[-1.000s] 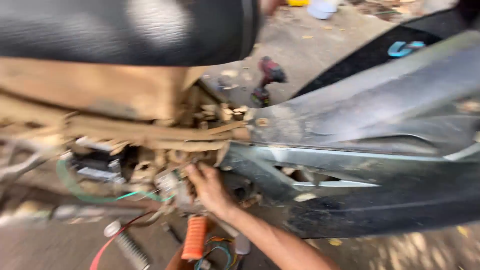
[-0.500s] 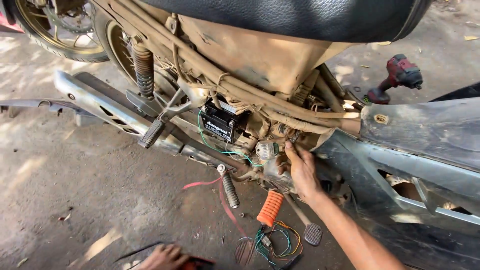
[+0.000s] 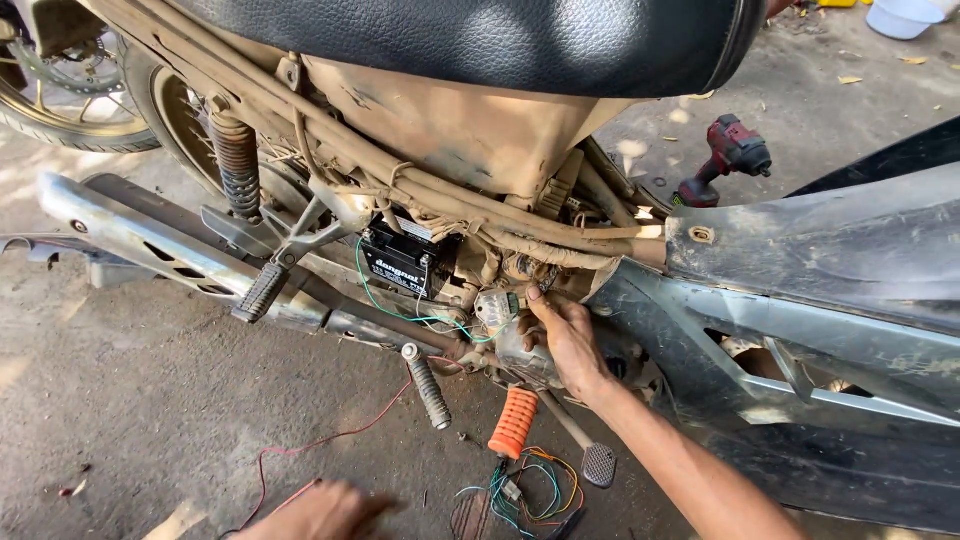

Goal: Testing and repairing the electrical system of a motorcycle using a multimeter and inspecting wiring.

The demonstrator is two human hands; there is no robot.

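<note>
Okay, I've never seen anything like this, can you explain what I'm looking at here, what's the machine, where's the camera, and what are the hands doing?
This is one view from a camera worn on a person's head, looking down. The machine is a dusty motorcycle with its side covers off, showing the frame, a black battery and wiring. The right hand reaches in and fingers a small connector by the engine; whether it grips it is unclear. The left hand is blurred low near the ground beside a red wire. A bundle of coloured wires lies on the ground, and a red cordless drill sits behind.

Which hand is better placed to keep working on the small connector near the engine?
Probably the right hand: its fingers already touch the connector. The left hand is low near the ground, by the red wire.
</note>
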